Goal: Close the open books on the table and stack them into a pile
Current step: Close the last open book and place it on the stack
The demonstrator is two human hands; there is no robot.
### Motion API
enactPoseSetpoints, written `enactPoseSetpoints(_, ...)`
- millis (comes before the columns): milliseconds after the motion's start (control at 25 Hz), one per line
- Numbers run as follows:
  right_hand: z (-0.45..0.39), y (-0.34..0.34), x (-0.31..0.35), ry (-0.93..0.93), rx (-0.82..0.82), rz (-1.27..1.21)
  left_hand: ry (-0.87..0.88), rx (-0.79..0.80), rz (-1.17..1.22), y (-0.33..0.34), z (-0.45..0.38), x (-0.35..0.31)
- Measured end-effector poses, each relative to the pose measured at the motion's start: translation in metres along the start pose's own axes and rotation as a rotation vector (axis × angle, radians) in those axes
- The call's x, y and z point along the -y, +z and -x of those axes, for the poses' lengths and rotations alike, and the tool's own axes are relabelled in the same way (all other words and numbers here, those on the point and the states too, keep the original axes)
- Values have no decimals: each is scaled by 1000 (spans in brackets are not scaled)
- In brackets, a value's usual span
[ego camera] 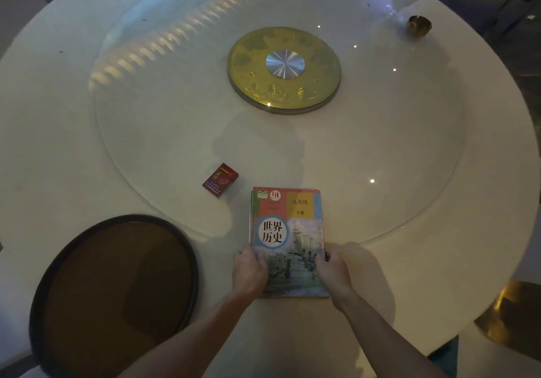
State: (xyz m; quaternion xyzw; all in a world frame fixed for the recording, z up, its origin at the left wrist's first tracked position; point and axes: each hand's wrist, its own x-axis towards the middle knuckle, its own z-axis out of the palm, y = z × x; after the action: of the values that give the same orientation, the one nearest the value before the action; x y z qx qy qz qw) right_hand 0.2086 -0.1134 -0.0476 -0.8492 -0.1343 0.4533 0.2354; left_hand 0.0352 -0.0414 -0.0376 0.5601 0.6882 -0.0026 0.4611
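On the dim round white table, a closed pile of textbooks lies at the near edge. The left hand and right hand clasp its near corners from either side. A red packet sits just beyond, a dark round tray to the left.

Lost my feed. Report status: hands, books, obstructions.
Left hand and right hand gripping book pile sides. Top book closed. Red box nearby, clear.

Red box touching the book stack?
Apart. The head view shows bare table between the red box and the top left corner of the book stack, which the left hand and right hand grip at its sides.
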Motion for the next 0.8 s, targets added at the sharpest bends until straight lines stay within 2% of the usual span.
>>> enactPoseSetpoints(120, -4, -7, 8, -14, 41, -84, -29, -8, -15, -6, -3, -9)
enactPoseSetpoints(320, -18, -15, 30, -71, 17, -39, 11, -2, 26, -15, -23, -29)
enactPoseSetpoints(560, -54, -23, 76, -168, -1, 52, 31, 17, 26, -13, -88, -49)
enactPoseSetpoints(680, -69, -21, 94, -196, -15, 97, 24, -28, 28, -4, -126, -46)
enactPoseSetpoints(800, -81, -22, 100, -283, -79, 260, 45, -49, -22, -16, -115, -63)
